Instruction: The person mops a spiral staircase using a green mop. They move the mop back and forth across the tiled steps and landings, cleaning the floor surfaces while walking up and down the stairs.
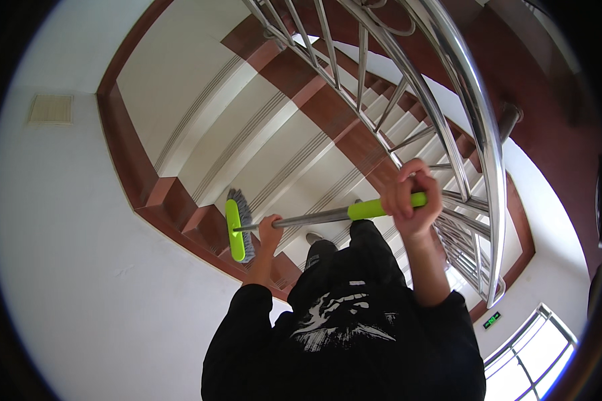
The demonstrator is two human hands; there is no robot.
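A broom with a lime-green head point(235, 229) and grey bristles slants across in front of my body. My left hand point(269, 231) is wrapped around its metal pole point(313, 217), low down near the head. Higher up, my right hand point(412, 200) grips the lime-green sleeve point(367, 208) at the handle's end, close to the stair railing. The broom head is at the left, by the wall side of the steps; whether the bristles touch a step I cannot tell. Pale stair treads point(281, 155) with dark grooved strips lie beneath the pole.
A polished metal railing point(486, 125) with bars curves along the right. Red-brown skirting point(168, 225) steps along the white wall point(105, 280) at left. Another flight point(421, 135) shows beyond the railing. A window point(537, 351) and a lit green sign point(492, 320) are at lower right.
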